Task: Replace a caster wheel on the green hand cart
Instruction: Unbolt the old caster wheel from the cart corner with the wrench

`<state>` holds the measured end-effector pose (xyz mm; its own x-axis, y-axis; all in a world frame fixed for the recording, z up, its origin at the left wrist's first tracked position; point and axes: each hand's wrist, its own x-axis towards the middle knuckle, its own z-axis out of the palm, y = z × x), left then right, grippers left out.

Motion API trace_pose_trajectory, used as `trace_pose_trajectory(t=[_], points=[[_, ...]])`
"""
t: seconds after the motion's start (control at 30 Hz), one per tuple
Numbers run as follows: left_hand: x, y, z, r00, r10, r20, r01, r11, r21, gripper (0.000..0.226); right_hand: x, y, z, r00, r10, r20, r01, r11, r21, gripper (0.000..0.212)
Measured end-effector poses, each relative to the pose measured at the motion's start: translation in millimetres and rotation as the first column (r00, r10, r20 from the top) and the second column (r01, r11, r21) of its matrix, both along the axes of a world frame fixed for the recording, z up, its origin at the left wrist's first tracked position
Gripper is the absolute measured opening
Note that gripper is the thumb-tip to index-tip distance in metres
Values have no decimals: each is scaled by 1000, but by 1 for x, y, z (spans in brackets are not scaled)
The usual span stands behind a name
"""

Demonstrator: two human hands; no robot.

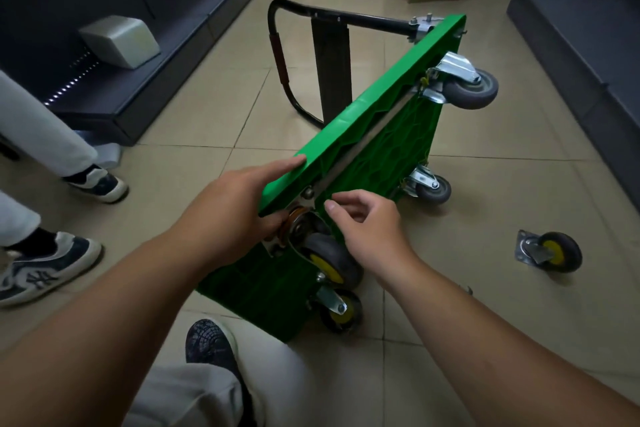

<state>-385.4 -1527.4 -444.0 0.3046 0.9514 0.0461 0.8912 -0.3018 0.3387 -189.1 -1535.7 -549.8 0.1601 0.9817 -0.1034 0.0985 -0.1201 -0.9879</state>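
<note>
Beige tiled floor (519, 156) beneath green cart (381, 149)

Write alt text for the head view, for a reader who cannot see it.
A green hand cart stands tipped on its side on a tiled floor; the person's left hand grips its near upper corner while the right hand, fingers curled, sits beside the caster mounted there. A loose caster wheel lies on the floor to the right.

The cart (363, 114) under the left hand (239, 198) is bright green, honeycomb-ribbed; the caster (341, 255) below the right hand (374, 229) grey, yellow-hubbed.
</note>
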Motion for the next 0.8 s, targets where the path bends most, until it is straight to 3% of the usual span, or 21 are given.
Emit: trace_pose_trajectory(t=[0.23, 0.47, 0.67, 0.8], points=[[11, -4, 0, 997, 32, 76, -32, 999, 8, 78, -2, 3, 3, 996, -11, -88, 11, 1000, -7, 17], [25, -9, -1, 995, 40, 87, -40, 999, -2, 76, 2, -1, 9, 997, -18, -78, 22, 998, 54, 14], [26, 2, 4, 998, -34, -54, 34, 999, -19, 84, 3, -3, 11, 997, -5, -81, 12, 996, 86, 11], [27, 7, 3, 998, -40, -55, 38, 999, -35, 84, -1, -2, 13, 998, -26, -58, 32, 993, 115, 10]])
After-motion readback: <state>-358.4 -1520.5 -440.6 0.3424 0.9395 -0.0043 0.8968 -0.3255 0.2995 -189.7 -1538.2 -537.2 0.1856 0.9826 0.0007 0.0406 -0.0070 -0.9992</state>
